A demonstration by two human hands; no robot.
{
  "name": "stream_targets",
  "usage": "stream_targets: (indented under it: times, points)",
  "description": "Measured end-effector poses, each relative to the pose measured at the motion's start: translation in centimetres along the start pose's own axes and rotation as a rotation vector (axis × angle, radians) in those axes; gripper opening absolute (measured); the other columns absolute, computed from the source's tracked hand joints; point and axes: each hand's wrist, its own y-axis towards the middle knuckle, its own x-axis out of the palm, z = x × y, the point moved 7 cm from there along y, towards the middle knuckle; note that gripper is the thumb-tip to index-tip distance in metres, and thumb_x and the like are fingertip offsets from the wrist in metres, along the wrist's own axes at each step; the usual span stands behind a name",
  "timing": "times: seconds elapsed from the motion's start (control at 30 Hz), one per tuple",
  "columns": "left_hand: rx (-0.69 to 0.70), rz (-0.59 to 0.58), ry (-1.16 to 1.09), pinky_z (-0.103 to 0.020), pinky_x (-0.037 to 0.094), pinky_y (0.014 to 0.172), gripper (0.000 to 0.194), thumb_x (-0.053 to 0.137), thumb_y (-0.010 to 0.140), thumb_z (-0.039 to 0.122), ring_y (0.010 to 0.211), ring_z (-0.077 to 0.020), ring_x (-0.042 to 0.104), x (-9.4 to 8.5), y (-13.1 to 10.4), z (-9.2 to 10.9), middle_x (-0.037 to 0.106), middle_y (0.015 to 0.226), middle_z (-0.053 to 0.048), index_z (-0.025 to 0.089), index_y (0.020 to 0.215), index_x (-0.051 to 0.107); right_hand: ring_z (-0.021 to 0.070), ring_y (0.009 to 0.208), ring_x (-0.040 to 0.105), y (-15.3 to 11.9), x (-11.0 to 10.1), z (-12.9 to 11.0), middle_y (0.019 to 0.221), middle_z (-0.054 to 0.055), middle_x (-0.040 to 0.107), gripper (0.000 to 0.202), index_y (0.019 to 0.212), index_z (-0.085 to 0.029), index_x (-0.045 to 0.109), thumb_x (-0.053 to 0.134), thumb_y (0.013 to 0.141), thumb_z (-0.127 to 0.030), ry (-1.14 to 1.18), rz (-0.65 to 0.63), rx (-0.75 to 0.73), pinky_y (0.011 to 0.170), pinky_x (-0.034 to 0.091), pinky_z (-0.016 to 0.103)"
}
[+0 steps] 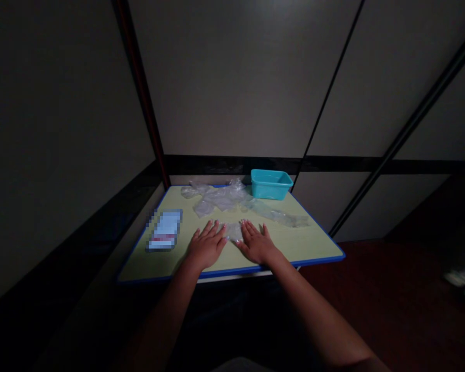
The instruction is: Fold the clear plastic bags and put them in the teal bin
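Observation:
A small clear plastic piece (233,231) lies flat on the pale yellow table (294,245), between my two hands. My left hand (206,245) rests palm down at its left edge, fingers spread. On the other side, my right hand (257,244) lies flat with its fingertips touching the right edge of the plastic. Crumpled clear plastic bags (220,197) are heaped behind my hands. A long clear plastic strip (277,214) stretches across the right part of the table.
At the back right of the table stands a turquoise basket (270,192). A blurred-out phone-like object (165,230) lies at the left. The table has a blue edge and backs onto a panelled wall.

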Motion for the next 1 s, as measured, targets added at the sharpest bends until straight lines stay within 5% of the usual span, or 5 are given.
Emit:
stream_targets:
  times: [0.3, 0.7, 1.0]
  points:
    - [-0.019, 0.081, -0.047, -0.054, 0.017, 0.111, 0.049, 0.024, 0.097, 0.04, 0.143, -0.0213, 0.012, -0.8, 0.0, -0.3, 0.021, 0.154, -0.003, 0.026, 0.144, 0.031, 0.023, 0.144, 0.005, 0.2, 0.6, 0.2, 0.155, 0.013, 0.008, 0.078, 0.149, -0.009, 0.008, 0.014, 0.09, -0.06, 0.01, 0.021, -0.004, 0.109, -0.006, 0.057]
    - [0.114, -0.009, -0.114, -0.048, 0.009, 0.115, 0.07, 0.01, 0.094, 0.056, 0.143, -0.0208, 0.008, -0.4, 1.8, 7.9, 0.017, 0.154, -0.009, 0.014, 0.147, 0.023, 0.0231, 0.143, 0.005, 0.2, 0.9, 0.2, 0.156, 0.009, 0.006, 0.07, 0.15, -0.012, 0.008, 0.027, 0.087, -0.037, -0.048, -0.025, -0.048, 0.109, -0.003, 0.06]
    - [0.013, -0.127, -0.142, -0.053, 0.005, 0.113, 0.081, 0.002, 0.09, 0.063, 0.143, -0.023, 0.004, 0.0, 2.7, 7.3, 0.011, 0.155, -0.013, 0.009, 0.148, 0.015, 0.0239, 0.143, 0.005, 0.4, 0.8, 0.1, 0.156, 0.01, 0.007, 0.07, 0.149, -0.01, 0.009, 0.026, 0.087, -0.037, -0.056, -0.036, -0.04, 0.108, -0.001, 0.061]
